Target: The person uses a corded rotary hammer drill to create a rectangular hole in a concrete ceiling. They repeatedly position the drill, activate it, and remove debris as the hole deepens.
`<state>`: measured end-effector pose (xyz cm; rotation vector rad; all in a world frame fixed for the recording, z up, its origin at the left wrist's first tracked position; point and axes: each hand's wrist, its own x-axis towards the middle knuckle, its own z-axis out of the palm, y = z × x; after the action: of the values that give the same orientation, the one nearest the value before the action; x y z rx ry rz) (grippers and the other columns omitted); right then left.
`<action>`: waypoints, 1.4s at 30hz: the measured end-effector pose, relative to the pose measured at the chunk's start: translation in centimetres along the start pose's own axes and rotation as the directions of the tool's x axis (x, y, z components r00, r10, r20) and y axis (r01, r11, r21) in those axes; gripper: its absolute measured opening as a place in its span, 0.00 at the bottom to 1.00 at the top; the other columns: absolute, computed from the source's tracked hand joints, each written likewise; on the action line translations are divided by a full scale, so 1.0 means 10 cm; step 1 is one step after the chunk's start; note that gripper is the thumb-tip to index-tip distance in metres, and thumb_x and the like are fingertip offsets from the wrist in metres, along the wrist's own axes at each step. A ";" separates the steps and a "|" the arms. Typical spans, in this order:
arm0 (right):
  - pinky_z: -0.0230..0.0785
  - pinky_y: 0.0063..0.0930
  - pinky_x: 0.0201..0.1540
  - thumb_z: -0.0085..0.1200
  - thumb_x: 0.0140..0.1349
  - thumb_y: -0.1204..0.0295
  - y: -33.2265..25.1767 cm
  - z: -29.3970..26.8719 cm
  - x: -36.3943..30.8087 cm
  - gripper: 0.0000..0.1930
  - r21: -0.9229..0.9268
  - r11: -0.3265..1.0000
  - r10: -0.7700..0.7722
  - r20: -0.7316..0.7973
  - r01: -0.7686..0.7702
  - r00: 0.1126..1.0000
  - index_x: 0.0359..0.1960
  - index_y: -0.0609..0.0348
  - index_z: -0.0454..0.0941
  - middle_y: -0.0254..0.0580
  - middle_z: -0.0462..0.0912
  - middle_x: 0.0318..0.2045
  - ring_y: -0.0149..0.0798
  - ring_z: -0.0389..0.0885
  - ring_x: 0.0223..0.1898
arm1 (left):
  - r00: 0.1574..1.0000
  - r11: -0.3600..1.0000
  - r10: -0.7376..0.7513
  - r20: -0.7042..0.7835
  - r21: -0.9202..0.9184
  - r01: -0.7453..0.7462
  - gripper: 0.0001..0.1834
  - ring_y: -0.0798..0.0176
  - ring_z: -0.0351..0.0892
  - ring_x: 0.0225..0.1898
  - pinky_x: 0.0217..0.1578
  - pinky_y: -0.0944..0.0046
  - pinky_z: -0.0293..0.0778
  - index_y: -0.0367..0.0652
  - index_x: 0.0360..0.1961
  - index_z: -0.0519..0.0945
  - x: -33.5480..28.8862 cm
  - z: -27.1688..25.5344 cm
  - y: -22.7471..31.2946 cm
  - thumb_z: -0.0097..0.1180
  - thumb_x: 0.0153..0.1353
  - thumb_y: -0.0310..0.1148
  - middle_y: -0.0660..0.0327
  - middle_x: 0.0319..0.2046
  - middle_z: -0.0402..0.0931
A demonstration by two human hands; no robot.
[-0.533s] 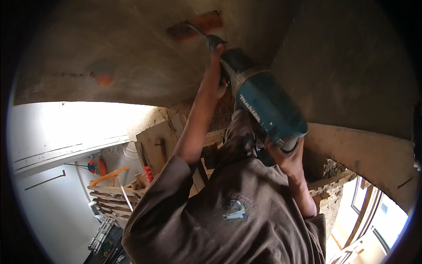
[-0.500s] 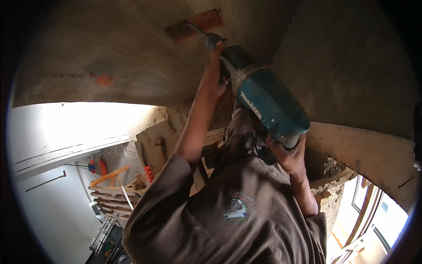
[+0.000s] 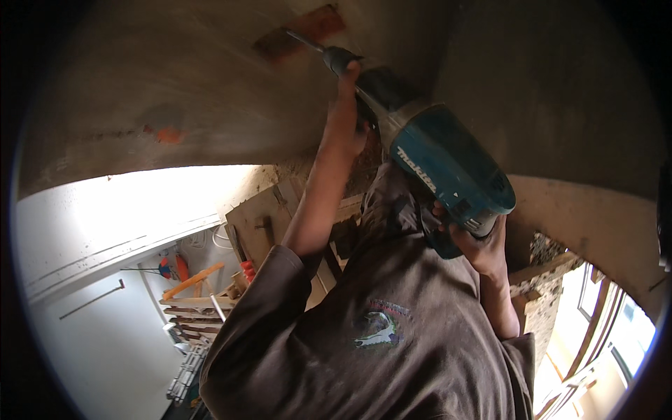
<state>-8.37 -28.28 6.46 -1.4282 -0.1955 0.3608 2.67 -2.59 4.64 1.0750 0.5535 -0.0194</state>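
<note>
A large teal and black demolition hammer (image 3: 448,157) stretches across the upper middle, its chisel bit (image 3: 306,40) angled up and to the left. The bit's tip is at a reddish-orange patch (image 3: 318,26) in the grey concrete surface (image 3: 224,77); whether it touches cannot be told. My left hand (image 3: 348,105) is closed round the front of the hammer just behind the chuck, its grip partly hidden. At the back end, my right hand (image 3: 485,246) is wrapped round the rear handle. Its fingers are partly covered by the tool body.
A second, smaller orange spot (image 3: 168,134) shows in the concrete. Wooden boards (image 3: 262,217) stand behind my left arm, near a stack of timber (image 3: 192,311) and an orange wooden piece (image 3: 192,281). A pale curved beam (image 3: 581,217) and a bright window opening (image 3: 595,329) are at the right.
The hammer's rear end and my right hand have shifted right and slightly down in the picture. The bit's tip stays at the reddish patch. The background has shifted too.
</note>
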 end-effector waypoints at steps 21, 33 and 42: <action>0.74 0.27 0.35 0.58 0.49 0.79 1.35 -0.07 0.08 0.15 0.359 0.933 0.035 -0.045 -0.017 0.998 0.41 0.63 0.77 0.37 0.81 0.29 0.31 0.80 0.29 | 0.996 0.937 0.080 -0.031 0.342 -0.065 0.26 0.74 0.76 0.31 0.21 0.72 0.64 0.49 0.52 0.77 0.28 -0.06 -0.41 0.58 0.63 0.56 0.69 0.40 0.79; 0.74 0.29 0.30 0.59 0.48 0.79 1.30 -0.18 0.20 0.17 0.489 0.872 0.024 -0.031 -0.006 0.999 0.42 0.63 0.74 0.38 0.79 0.27 0.33 0.79 0.27 | 0.998 0.927 0.010 -0.055 0.374 0.011 0.33 0.72 0.75 0.31 0.25 0.68 0.68 0.46 0.51 0.76 0.53 -0.11 -0.41 0.63 0.57 0.61 0.66 0.37 0.77; 0.77 0.30 0.32 0.62 0.55 0.74 0.30 -0.76 0.61 0.18 0.242 0.959 0.154 -0.019 -0.145 0.988 0.48 0.65 0.75 0.44 0.85 0.33 0.35 0.83 0.30 | 0.997 0.989 0.050 0.057 0.134 -0.057 0.36 0.55 0.78 0.50 0.49 0.50 0.78 0.45 0.57 0.73 0.58 0.38 -0.03 0.60 0.60 0.63 0.58 0.49 0.75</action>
<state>-0.45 -32.86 1.91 -1.2114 -0.0112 0.4650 9.18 -4.44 3.21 1.2178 0.4799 -0.0393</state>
